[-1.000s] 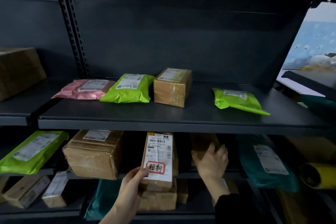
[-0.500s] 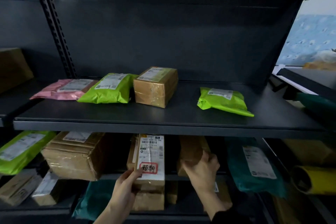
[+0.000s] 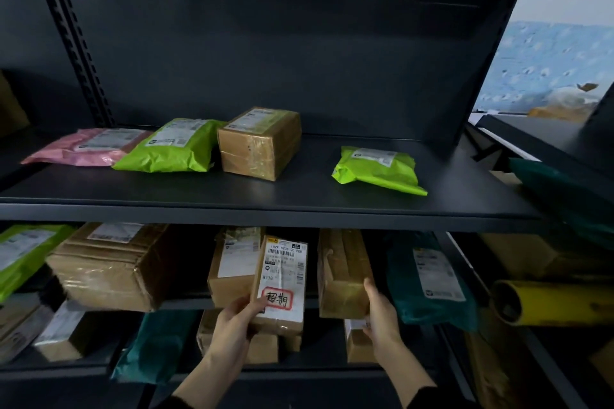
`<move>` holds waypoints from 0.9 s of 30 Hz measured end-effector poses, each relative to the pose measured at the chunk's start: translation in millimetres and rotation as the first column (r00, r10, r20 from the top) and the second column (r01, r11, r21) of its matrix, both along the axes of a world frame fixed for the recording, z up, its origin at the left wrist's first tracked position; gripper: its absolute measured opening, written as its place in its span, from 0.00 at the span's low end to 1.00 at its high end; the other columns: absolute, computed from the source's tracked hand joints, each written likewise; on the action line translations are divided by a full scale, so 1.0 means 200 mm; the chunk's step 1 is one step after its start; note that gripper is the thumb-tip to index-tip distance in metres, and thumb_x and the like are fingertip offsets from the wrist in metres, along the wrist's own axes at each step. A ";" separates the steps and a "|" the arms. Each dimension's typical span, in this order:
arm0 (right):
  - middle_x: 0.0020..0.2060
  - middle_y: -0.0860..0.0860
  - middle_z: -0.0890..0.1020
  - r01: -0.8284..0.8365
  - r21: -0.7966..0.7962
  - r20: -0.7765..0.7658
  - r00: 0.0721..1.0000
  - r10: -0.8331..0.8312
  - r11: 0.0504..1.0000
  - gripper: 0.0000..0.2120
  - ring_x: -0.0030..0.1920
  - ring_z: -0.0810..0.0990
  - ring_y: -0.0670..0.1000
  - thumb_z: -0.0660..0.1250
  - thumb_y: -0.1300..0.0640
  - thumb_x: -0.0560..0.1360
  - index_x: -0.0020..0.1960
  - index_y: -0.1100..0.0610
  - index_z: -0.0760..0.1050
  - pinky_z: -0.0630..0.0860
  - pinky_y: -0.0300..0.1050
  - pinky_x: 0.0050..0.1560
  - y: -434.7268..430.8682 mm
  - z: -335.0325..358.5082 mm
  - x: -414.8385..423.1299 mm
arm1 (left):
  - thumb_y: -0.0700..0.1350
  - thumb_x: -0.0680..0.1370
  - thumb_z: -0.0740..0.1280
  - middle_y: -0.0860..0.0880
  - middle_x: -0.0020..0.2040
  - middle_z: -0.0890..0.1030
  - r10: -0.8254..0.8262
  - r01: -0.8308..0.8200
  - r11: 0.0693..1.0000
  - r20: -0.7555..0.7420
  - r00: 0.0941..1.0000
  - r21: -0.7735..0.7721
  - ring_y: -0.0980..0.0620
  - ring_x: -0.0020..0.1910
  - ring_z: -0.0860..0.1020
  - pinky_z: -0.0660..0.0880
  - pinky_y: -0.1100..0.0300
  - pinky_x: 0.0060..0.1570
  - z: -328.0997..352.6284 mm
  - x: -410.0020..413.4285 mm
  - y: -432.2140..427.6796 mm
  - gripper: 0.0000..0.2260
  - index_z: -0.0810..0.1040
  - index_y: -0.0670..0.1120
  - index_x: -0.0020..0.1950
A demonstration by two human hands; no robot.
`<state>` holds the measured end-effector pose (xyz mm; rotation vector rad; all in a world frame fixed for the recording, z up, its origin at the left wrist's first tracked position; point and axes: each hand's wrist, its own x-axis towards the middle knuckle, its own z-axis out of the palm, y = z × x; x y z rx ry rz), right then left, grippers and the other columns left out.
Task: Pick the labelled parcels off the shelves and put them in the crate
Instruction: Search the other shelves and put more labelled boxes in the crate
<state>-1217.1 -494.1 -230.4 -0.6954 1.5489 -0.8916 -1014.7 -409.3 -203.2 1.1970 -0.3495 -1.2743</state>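
My left hand grips the lower left corner of a narrow cardboard parcel that carries a white shipping label and a red-outlined sticker with handwriting. It is held upright at the front of the middle shelf. My right hand is closed around the lower right edge of a plain brown box standing on the same shelf. Behind the labelled parcel stands another cardboard box with a white label. No crate is in view.
The upper shelf holds a pink mailer, two green mailers and a taped carton. A large carton, teal bags and a yellow roll crowd the lower levels.
The labelled parcel has shifted right and come slightly forward in my left hand. My right hand slid down from the brown box's top to its lower right edge. The view drifted.
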 end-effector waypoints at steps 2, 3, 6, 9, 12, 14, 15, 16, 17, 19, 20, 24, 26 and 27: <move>0.60 0.57 0.75 -0.045 -0.073 -0.127 0.991 0.035 0.996 0.33 0.60 0.73 0.57 0.61 0.38 0.74 0.70 0.59 0.66 0.68 0.55 0.65 0.01 0.05 0.00 | 0.36 0.74 0.67 0.38 0.52 0.82 0.016 -0.016 1.000 0.003 1.000 0.002 0.40 0.51 0.80 0.76 0.48 0.50 0.00 0.01 -0.01 0.13 0.74 0.39 0.59; 0.62 0.59 0.74 -0.065 -0.135 -0.235 0.971 0.032 0.989 0.32 0.61 0.72 0.59 0.61 0.41 0.75 0.70 0.60 0.65 0.68 0.54 0.65 0.01 0.07 0.00 | 0.35 0.74 0.66 0.38 0.51 0.82 0.022 -0.022 1.000 -0.002 1.000 0.001 0.40 0.50 0.80 0.76 0.49 0.49 0.01 0.01 -0.01 0.12 0.74 0.39 0.58; 0.69 0.61 0.66 -0.275 -0.273 -0.697 0.717 0.008 0.922 0.33 0.69 0.65 0.60 0.62 0.41 0.75 0.73 0.57 0.60 0.67 0.53 0.65 0.03 0.14 0.04 | 0.35 0.75 0.66 0.38 0.51 0.82 0.023 -0.023 1.000 -0.008 1.000 0.001 0.40 0.50 0.80 0.76 0.49 0.46 0.02 0.01 -0.03 0.11 0.75 0.38 0.57; 0.73 0.61 0.58 -0.488 -0.112 -0.920 0.381 0.096 0.866 0.40 0.71 0.60 0.60 0.59 0.32 0.70 0.74 0.53 0.55 0.66 0.52 0.68 0.03 0.18 0.13 | 0.35 0.75 0.66 0.38 0.51 0.81 0.025 -0.025 1.000 -0.012 1.000 -0.007 0.39 0.51 0.80 0.75 0.45 0.53 0.03 0.00 -0.03 0.10 0.75 0.39 0.56; 0.72 0.61 0.57 -0.497 -0.008 -0.930 0.323 0.176 0.868 0.42 0.69 0.61 0.60 0.62 0.31 0.68 0.73 0.52 0.54 0.70 0.51 0.63 0.01 0.20 0.17 | 0.34 0.75 0.65 0.39 0.49 0.81 0.020 -0.020 1.000 -0.020 1.000 -0.005 0.40 0.49 0.80 0.74 0.43 0.56 0.05 -0.02 -0.03 0.07 0.75 0.41 0.52; 0.67 0.61 0.63 -0.449 -0.049 -0.908 0.392 0.148 0.892 0.41 0.65 0.65 0.60 0.66 0.35 0.67 0.72 0.52 0.56 0.73 0.50 0.59 0.01 0.21 0.15 | 0.34 0.75 0.66 0.39 0.49 0.81 0.022 -0.022 1.000 -0.029 0.999 0.005 0.40 0.49 0.80 0.73 0.43 0.57 0.05 -0.01 -0.03 0.07 0.75 0.41 0.52; 0.65 0.61 0.65 -0.417 -0.087 -0.873 0.469 0.132 0.905 0.40 0.63 0.66 0.61 0.68 0.37 0.67 0.72 0.52 0.57 0.72 0.50 0.58 0.01 0.21 0.13 | 0.34 0.75 0.66 0.39 0.49 0.81 0.023 -0.023 1.000 -0.033 0.999 0.008 0.40 0.49 0.80 0.73 0.43 0.57 0.05 0.00 -0.03 0.07 0.75 0.41 0.51; 0.64 0.61 0.66 -0.373 -0.138 -0.801 0.587 0.119 0.917 0.40 0.63 0.67 0.61 0.70 0.40 0.67 0.72 0.52 0.58 0.71 0.50 0.58 0.01 0.21 0.10 | 0.34 0.75 0.66 0.39 0.50 0.81 0.023 -0.023 1.000 -0.041 0.999 0.010 0.40 0.49 0.80 0.74 0.43 0.56 0.04 0.00 -0.03 0.07 0.75 0.41 0.51; 0.63 0.61 0.68 -0.303 -0.196 -0.662 0.743 0.102 0.932 0.38 0.61 0.69 0.61 0.71 0.44 0.68 0.72 0.53 0.60 0.70 0.50 0.58 0.01 0.19 0.07 | 0.34 0.75 0.66 0.38 0.50 0.81 0.024 -0.023 1.000 -0.046 0.999 0.011 0.40 0.50 0.80 0.74 0.44 0.55 0.04 0.01 -0.03 0.08 0.75 0.41 0.52; 0.57 0.58 0.75 -0.100 -0.241 -0.223 0.974 0.045 0.965 0.31 0.55 0.75 0.57 0.71 0.52 0.70 0.70 0.56 0.65 0.73 0.49 0.55 0.03 0.18 0.03 | 0.35 0.74 0.67 0.38 0.52 0.81 0.026 -0.025 1.000 -0.048 0.998 0.013 0.40 0.51 0.80 0.75 0.45 0.53 0.03 0.01 -0.04 0.11 0.74 0.40 0.56; 0.52 0.56 0.78 -0.010 -0.204 -0.027 1.000 0.004 0.979 0.26 0.51 0.77 0.55 0.70 0.54 0.71 0.67 0.57 0.68 0.74 0.49 0.54 0.05 0.17 0.02 | 0.35 0.74 0.67 0.38 0.52 0.81 0.022 -0.022 1.000 -0.043 0.999 0.009 0.40 0.52 0.80 0.76 0.46 0.51 0.03 0.01 -0.04 0.12 0.74 0.41 0.56; 0.48 0.57 0.80 0.117 0.004 0.278 0.954 -0.114 0.993 0.16 0.50 0.78 0.56 0.67 0.55 0.73 0.60 0.57 0.72 0.74 0.57 0.60 0.04 0.03 -0.03 | 0.35 0.75 0.66 0.38 0.51 0.82 -0.014 0.014 1.000 -0.010 1.000 0.000 0.39 0.51 0.80 0.76 0.47 0.50 0.02 -0.01 -0.04 0.10 0.75 0.40 0.56; 0.52 0.58 0.80 0.133 0.047 0.343 0.929 -0.141 0.990 0.16 0.54 0.78 0.57 0.68 0.54 0.73 0.59 0.56 0.74 0.74 0.57 0.62 0.04 -0.03 -0.06 | 0.36 0.75 0.66 0.38 0.51 0.82 -0.024 0.024 1.000 -0.004 1.000 0.003 0.40 0.51 0.80 0.76 0.47 0.50 0.00 -0.02 -0.04 0.11 0.75 0.39 0.57; 0.53 0.59 0.80 0.140 0.057 0.365 0.919 -0.151 0.988 0.16 0.55 0.78 0.57 0.68 0.54 0.72 0.59 0.56 0.74 0.74 0.56 0.62 0.03 -0.05 -0.07 | 0.36 0.75 0.66 0.38 0.51 0.82 -0.030 0.030 1.000 -0.004 1.000 0.004 0.40 0.51 0.81 0.76 0.48 0.50 0.00 -0.02 -0.04 0.12 0.75 0.39 0.57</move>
